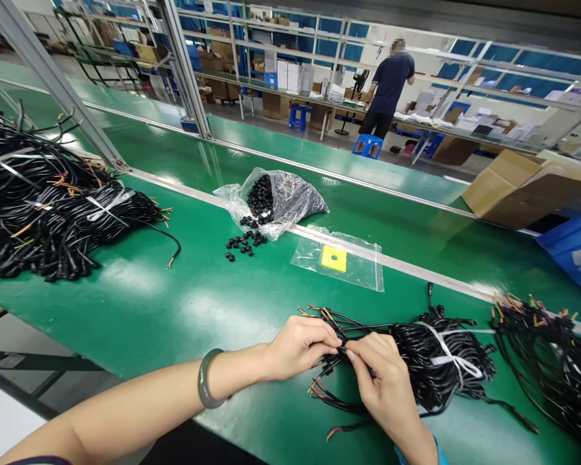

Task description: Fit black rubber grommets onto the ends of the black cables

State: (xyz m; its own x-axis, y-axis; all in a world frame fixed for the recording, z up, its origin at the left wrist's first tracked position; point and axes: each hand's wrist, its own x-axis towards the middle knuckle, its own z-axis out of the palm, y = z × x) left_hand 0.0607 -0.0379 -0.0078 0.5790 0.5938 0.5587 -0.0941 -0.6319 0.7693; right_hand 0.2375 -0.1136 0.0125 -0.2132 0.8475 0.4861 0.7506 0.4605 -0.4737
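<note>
Both of my hands meet over the loose wire ends of a tied bundle of black cables (416, 349). My left hand (303, 345), with a dark bangle on its wrist, pinches one black cable close to its end. Just to the right, my right hand (382, 368) has thumb and forefinger closed on the same cable. The fingertips nearly touch and hide any small part between them. Stripped red and yellow wire ends (319, 387) fan out around my hands. A white tie wraps the bundle beside my right hand.
A clear bag (295, 200) spills small black parts (244, 244) onto the green table (150, 310). Near it lies a zip bag with a yellow square piece (334, 258). More cable bundles (53, 206) sit left and right. A blue bin (576, 252) and cardboard box (523, 187) stand right.
</note>
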